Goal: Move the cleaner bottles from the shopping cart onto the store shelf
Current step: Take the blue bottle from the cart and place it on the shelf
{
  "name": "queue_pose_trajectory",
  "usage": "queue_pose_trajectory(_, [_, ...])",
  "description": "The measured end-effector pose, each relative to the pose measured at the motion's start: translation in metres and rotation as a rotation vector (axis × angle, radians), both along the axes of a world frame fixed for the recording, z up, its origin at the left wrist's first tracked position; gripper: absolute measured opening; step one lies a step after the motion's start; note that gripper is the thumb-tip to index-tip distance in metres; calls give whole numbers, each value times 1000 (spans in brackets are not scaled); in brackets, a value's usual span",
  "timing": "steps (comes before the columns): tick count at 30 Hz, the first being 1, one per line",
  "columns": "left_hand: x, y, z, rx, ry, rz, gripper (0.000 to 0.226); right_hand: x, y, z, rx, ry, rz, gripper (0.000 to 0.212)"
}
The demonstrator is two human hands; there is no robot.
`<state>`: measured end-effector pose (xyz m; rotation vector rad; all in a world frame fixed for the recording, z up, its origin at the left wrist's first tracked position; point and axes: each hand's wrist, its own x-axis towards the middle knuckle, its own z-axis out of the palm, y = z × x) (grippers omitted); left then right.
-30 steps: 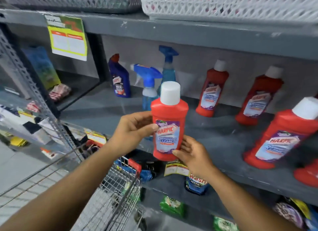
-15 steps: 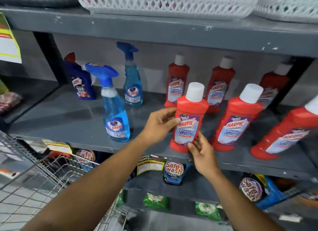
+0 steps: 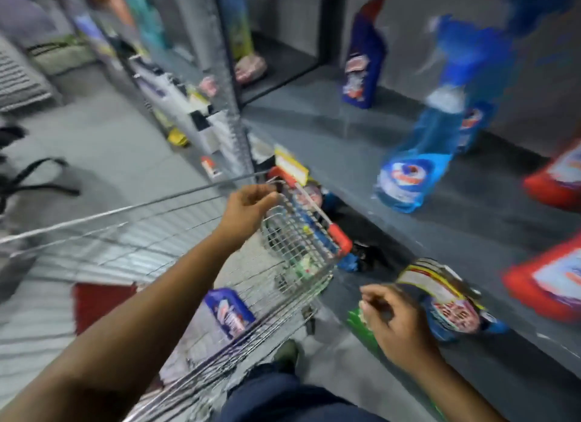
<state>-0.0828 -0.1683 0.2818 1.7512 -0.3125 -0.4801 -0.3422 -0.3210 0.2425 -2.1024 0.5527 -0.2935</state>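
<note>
The view is motion-blurred. My left hand [image 3: 248,207] hovers over the far corner of the wire shopping cart [image 3: 125,209], fingers loosely curled with nothing in them. My right hand [image 3: 396,321] hangs empty below the front edge of the grey shelf [image 3: 345,144], to the right of the cart. Inside the cart lie a dark red shape [image 3: 103,302], too blurred to identify, and a blue-labelled pack [image 3: 229,311]. Red cleaner bottles [image 3: 550,283] stand on the shelf at the right edge, partly cut off.
A blue spray bottle [image 3: 418,167] and a dark blue bottle [image 3: 364,60] stand on the same shelf. Packs fill the lower shelf [image 3: 452,305]. A metal shelf upright [image 3: 232,107] rises just beyond the cart. Grey floor lies to the left.
Both hands have let go of the red bottle, which now stays on the shelf. My view has swung down and left to the cart, and my left hand has moved over its corner.
</note>
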Motion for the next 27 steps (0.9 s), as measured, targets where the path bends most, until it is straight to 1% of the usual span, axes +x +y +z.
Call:
queue_pose_trajectory(2, [29,61,-37,136,100,206,19,56,20,0,-6,8,179,21])
queue_pose_trajectory(3, [39,82,-56,195,168,277,20,82,27,1,-14,28,233,20])
queue_pose_trajectory(4, [45,108,-76,260,277,345,17,112,38,-3,6,74,303,22])
queue_pose_trajectory(5, [49,133,-104,294,383,394,10,141,51,-10,26,153,385,24])
queue_pose_trajectory(7, [45,168,-147,390,571,436,14,192,75,-31,12,349,536,32])
queue_pose_trajectory(8, [37,179,-163,412,636,410,10,214,85,-47,-11,444,601,36])
queue_pose_trajectory(9, [32,189,-178,433,658,403,11,234,97,-67,-26,538,659,39])
queue_pose_trajectory(10, [26,196,-189,466,648,428,25,250,107,-87,-42,627,708,42])
queue_pose_trajectory(11, [23,200,-201,434,676,479,36,262,118,-108,-63,705,750,43])
queue_pose_trajectory(12, [18,202,-206,356,733,540,41,272,127,-129,-90,766,786,43])
queue_pose_trajectory(15, [15,210,-245,292,827,573,46,286,144,-178,-134,906,860,46])
queue_pose_trajectory(19, [10,206,-283,313,893,507,44,291,160,-233,-90,1064,873,47])
queue_pose_trajectory(20, [9,201,-290,303,926,486,39,292,163,-245,-86,1097,876,45])
queue_pose_trajectory(22, [2,195,-303,302,933,492,34,293,170,-257,-64,1137,882,36])
queue_pose_trajectory(25, [-7,193,-329,310,983,558,38,291,177,-273,10,1148,849,17])
queue_pose_trajectory(26, [-8,191,-329,293,996,572,37,289,179,-275,31,1133,824,13])
queue_pose_trajectory(27, [-11,188,-332,279,989,593,34,286,180,-278,47,1120,788,15])
